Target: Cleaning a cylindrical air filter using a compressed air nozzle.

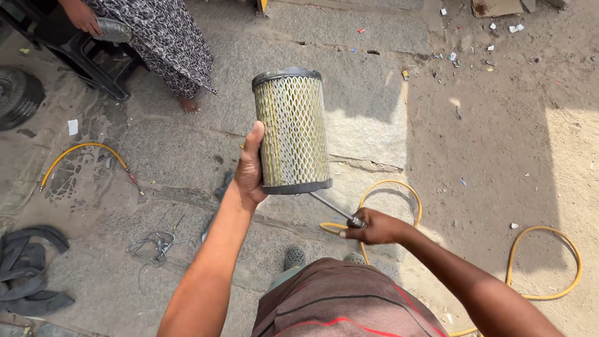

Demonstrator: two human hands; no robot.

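Note:
My left hand [248, 168] grips a cylindrical air filter [292, 128] with a yellowed pleated core, metal mesh wrap and dark end caps, held upright at chest height. My right hand [373, 228] holds an air blow gun whose thin metal nozzle [331, 207] points up into the filter's lower end. A yellow hose [399, 190] loops from the gun across the ground to the right.
Another person stands at the top left in a patterned dress, hand on a dark object [112, 30]. A second yellow hose [84, 150], loose wire [156, 242], black rubber strips [31, 268] and a tyre [19, 97] lie on the stone paving.

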